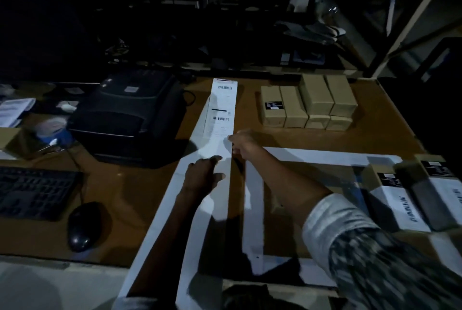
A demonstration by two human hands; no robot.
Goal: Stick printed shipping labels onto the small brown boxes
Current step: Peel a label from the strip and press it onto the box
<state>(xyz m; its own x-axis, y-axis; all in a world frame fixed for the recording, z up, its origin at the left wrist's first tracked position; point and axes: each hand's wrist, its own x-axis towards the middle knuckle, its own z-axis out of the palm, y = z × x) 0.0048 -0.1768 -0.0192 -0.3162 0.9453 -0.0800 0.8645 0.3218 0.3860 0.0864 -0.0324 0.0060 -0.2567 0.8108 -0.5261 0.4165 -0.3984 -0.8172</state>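
A long white strip of printed shipping labels (221, 107) runs down the middle of the brown table from the far side toward me. My left hand (202, 176) lies flat on the strip, fingers straight. My right hand (243, 143) pinches the strip's right edge just beyond the left hand. A stack of small brown boxes (308, 104) stands at the back right, one showing a black sticker. At the right edge are boxes (402, 199) with white barcode labels on them.
A black label printer (130, 114) sits left of the strip. A keyboard (35, 191) and mouse (82, 227) lie at the front left. Empty white backing strips (325, 156) frame the work area. Dark shelving stands behind the table.
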